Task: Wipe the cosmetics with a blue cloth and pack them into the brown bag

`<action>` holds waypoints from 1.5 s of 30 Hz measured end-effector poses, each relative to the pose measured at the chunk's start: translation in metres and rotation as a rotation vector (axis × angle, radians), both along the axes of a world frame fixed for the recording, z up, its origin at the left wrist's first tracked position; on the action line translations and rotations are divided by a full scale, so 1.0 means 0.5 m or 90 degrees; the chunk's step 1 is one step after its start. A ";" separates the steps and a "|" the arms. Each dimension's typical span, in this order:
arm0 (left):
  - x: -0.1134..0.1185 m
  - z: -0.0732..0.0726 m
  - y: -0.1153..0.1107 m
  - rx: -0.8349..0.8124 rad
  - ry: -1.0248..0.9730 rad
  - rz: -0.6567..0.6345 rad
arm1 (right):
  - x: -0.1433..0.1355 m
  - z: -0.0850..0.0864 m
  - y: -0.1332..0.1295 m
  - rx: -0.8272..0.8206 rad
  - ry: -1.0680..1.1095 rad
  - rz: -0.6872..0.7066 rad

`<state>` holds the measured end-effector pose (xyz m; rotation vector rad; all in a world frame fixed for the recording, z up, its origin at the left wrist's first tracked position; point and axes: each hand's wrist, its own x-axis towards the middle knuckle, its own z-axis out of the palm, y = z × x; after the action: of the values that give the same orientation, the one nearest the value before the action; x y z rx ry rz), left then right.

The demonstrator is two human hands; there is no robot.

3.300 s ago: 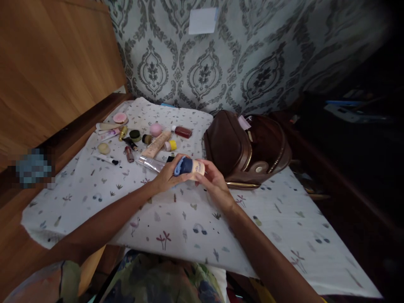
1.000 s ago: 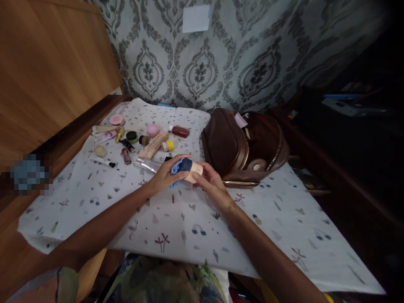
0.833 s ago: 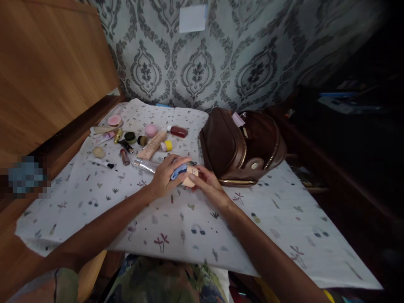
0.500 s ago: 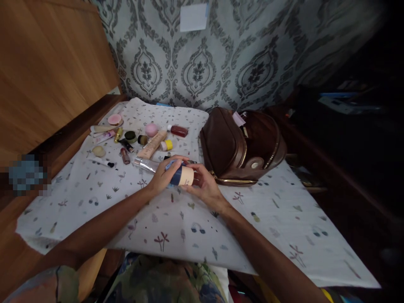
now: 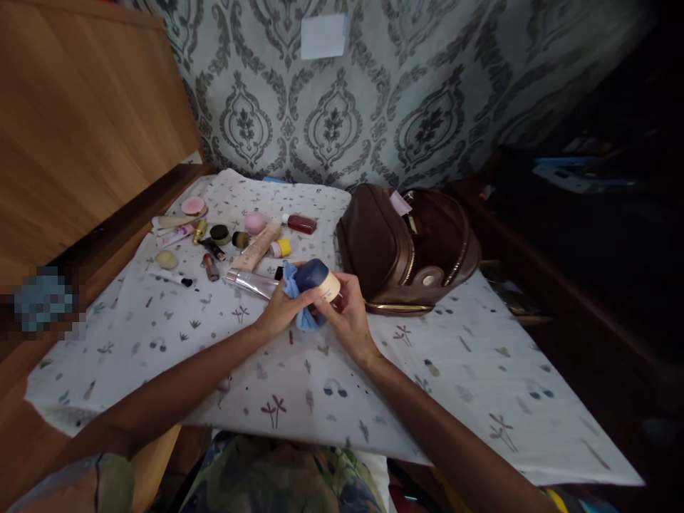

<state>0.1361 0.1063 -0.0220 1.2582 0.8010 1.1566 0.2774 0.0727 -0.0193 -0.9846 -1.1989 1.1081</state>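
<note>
Hands: while the left hand [image 5: 282,308] grasps a crumpled light-blue cloth [image 5: 308,320] against a rounded navy-and-cream container [image 5: 313,275], the right hand [image 5: 348,310] grips its cream end
Container: kinda between both hands, up over the white printed tablecloth [image 5: 334,417]
Shiny silver tube [image 5: 254,282]: just behind the left hand
Brown leather bag [image 5: 374,242]: gaping open, over right

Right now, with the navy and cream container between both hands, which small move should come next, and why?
Probably a gentle wipe over the navy end of the container with the blue cloth: the left hand holds the cloth bunched at that end, while the right hand holds the cream end and could steady it.
</note>
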 end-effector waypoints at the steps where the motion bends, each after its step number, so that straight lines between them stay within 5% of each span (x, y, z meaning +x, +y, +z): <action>1: -0.001 0.003 0.001 -0.001 -0.004 0.008 | 0.000 -0.002 0.000 0.001 -0.022 0.004; 7: -0.015 0.018 0.013 0.002 -0.029 0.037 | 0.009 -0.001 0.001 0.031 -0.167 -0.044; 14: -0.031 0.037 0.012 0.041 0.133 -0.049 | 0.016 0.014 -0.001 -0.063 -0.050 0.042; 22: -0.031 0.032 0.020 0.158 0.253 0.073 | 0.013 0.018 0.004 -0.096 0.031 0.148; 28: -0.034 0.029 0.012 0.186 0.237 0.035 | 0.017 0.015 0.006 -0.133 0.018 0.079; 35: -0.031 0.025 0.006 0.366 0.359 -0.036 | 0.023 0.010 0.010 -0.160 0.161 0.043; 45: -0.039 0.013 0.018 0.255 0.312 -0.111 | 0.027 0.011 0.010 -0.075 0.082 0.032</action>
<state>0.1167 0.1153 -0.0156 1.9531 0.8132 0.8985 0.2911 0.0775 -0.0136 -0.9618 -1.0694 1.2740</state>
